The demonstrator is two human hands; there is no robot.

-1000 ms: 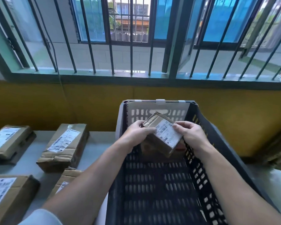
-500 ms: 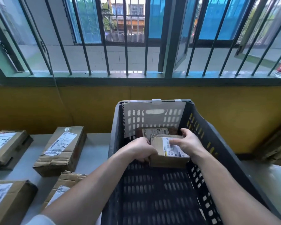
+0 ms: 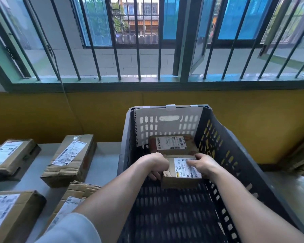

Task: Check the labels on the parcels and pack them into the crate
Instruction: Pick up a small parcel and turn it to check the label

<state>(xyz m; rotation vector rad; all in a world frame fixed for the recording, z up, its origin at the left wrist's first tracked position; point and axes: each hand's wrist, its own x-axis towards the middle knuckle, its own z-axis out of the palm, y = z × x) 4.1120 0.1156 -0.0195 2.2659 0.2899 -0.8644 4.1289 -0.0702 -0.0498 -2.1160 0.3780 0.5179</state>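
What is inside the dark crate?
Two labelled parcels: a far parcel at the back, a near parcel held by left hand and right hand. Anything beneath them is covered.

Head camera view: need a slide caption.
Left hand and right hand hold a labelled parcel inside the black crate, near a second parcel.
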